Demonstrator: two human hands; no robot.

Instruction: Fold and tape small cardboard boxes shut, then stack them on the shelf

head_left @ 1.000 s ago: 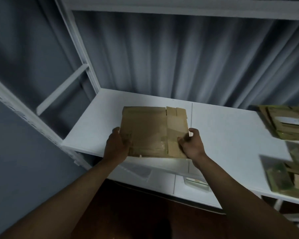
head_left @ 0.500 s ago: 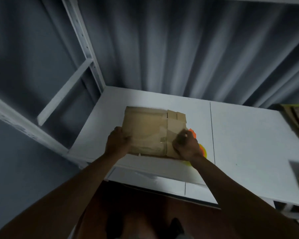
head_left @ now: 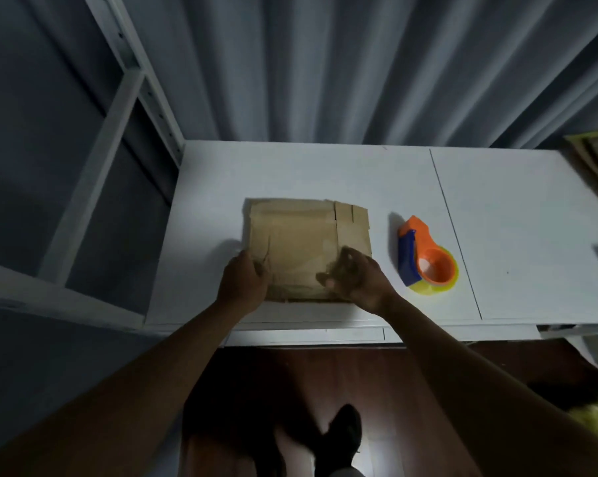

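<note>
On the white shelf (head_left: 325, 173), a flat brown cardboard box (head_left: 301, 242) lay near the front edge. The left hand (head_left: 244, 282) held the box's near left corner, fingers curled on it. The right hand (head_left: 354, 278) was blurry at the near right corner, so I cannot tell its grip. Just right of the box sat an orange and blue tape dispenser (head_left: 425, 261), not touching it.
</note>
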